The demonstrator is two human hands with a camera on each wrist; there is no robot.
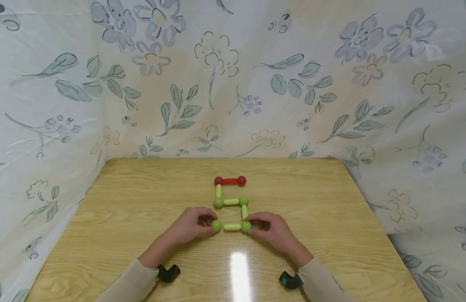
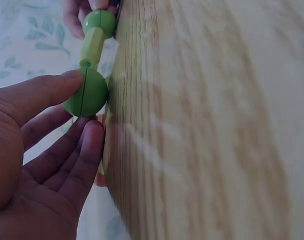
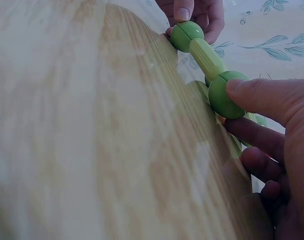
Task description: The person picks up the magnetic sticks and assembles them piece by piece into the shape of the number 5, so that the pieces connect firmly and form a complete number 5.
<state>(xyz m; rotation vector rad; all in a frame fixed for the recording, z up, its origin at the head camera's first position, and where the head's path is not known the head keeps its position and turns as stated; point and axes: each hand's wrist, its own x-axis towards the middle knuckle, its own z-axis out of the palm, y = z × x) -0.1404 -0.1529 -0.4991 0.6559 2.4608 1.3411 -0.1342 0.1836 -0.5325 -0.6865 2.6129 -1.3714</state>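
My left hand (image 1: 189,226) pinches a green ball (image 1: 216,225) between thumb and fingers, close to the free end of a yellow-green rod (image 1: 233,227). A narrow gap shows between them in the head view. At the rod's other end, my right hand (image 1: 274,230) grips another green ball (image 3: 226,95) with thumb and forefinger. From that ball a second rod (image 1: 244,212) runs up to a green ball (image 1: 243,201). More yellow-green rods and a green ball (image 1: 218,203) continue the zigzag to a red rod (image 1: 230,181) between two red balls (image 1: 242,180).
The pieces lie on a wood-grain table (image 1: 142,184). Behind and beside it hangs a floral cloth (image 1: 233,117). A black device (image 1: 169,273) sits at the left wrist, and another black device (image 1: 291,280) at the right one. Light reflects on the tabletop near the front.
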